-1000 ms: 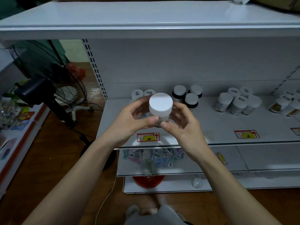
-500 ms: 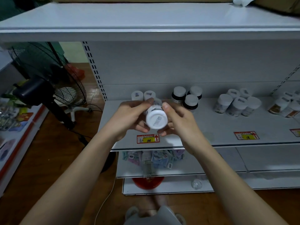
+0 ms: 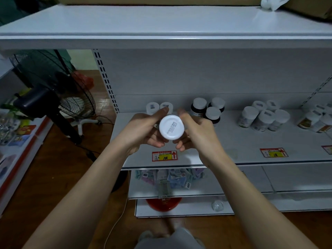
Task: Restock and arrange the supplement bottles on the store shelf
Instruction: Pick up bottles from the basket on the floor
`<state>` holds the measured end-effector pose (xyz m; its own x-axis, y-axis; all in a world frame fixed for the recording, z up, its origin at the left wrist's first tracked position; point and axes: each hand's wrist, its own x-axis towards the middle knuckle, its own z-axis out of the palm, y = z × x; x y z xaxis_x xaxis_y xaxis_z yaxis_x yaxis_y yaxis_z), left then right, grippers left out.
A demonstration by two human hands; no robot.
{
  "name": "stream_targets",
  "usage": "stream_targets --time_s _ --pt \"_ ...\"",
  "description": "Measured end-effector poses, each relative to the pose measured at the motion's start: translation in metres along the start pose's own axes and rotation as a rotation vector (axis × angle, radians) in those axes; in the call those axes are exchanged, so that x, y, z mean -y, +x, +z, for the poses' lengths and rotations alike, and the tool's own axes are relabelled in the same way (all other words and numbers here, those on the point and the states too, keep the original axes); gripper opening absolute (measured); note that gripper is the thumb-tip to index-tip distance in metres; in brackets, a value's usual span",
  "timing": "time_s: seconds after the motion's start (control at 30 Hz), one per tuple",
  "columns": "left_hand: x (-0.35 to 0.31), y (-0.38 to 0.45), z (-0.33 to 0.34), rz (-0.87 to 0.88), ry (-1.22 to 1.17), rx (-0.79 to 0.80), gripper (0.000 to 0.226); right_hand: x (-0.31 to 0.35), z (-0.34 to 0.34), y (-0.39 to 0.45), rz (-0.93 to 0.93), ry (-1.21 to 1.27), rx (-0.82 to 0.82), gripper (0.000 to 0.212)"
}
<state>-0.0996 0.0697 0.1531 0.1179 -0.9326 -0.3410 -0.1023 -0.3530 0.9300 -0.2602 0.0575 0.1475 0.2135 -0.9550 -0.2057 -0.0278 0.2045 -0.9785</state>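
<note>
Above white shelf [image 3: 233,141], white bottle [image 3: 171,127] end-on, pinched between left hand [image 3: 143,129] and right hand [image 3: 196,131] fingers.

The white bottle [image 3: 171,127] tipped over between the left hand [image 3: 142,129] and right hand [image 3: 195,131]. Its printed round end came to face up, where a plain cap showed before.

Both forearms run bare with no sleeve, watch or ring visible, ending in the left hand [image 3: 142,130] and right hand [image 3: 196,133], while pale grey, possibly shorts, shows at six o'clock.
</note>
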Motion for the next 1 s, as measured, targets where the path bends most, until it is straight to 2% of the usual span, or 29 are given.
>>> stream_targets --time_s 0.17,0.27,0.3,0.4,0.5,0.6,0.7,0.83,1.0 --pt "-0.001 0.001 -0.002 0.015 -0.034 0.017 0.047 -0.003 0.001 0.003 -0.019 -0.016 0.005 0.032" --pt "0.000 0.002 -0.004 0.034 -0.073 0.067 0.036 -0.005 -0.002 0.002 -0.086 -0.048 0.018 0.028" --pt "0.002 0.003 -0.005 0.040 -0.096 0.082 0.033 -0.007 -0.003 0.002 -0.103 -0.063 0.019 0.032" --pt "0.006 0.008 -0.006 0.080 -0.143 0.123 0.041 -0.015 -0.008 0.002 -0.171 -0.177 0.012 0.055" --pt "0.011 0.012 0.001 0.182 -0.114 0.173 0.051 -0.022 -0.016 0.000 -0.254 -0.293 0.003 0.046" --pt "0.017 0.018 0.014 0.252 -0.141 0.210 0.058 -0.026 -0.027 -0.006 -0.289 -0.346 -0.051 0.052" --pt "0.022 0.024 0.032 0.304 -0.142 0.300 0.061 -0.031 -0.046 -0.017 -0.291 -0.384 -0.080 0.044" --pt "0.023 0.034 0.067 0.368 -0.103 0.450 0.062 -0.040 -0.082 -0.040 -0.216 -0.484 -0.272 0.029" --pt "0.022 0.038 0.127 0.378 -0.081 0.621 0.058 -0.049 -0.139 -0.077 -0.092 -0.799 -0.584 0.020"
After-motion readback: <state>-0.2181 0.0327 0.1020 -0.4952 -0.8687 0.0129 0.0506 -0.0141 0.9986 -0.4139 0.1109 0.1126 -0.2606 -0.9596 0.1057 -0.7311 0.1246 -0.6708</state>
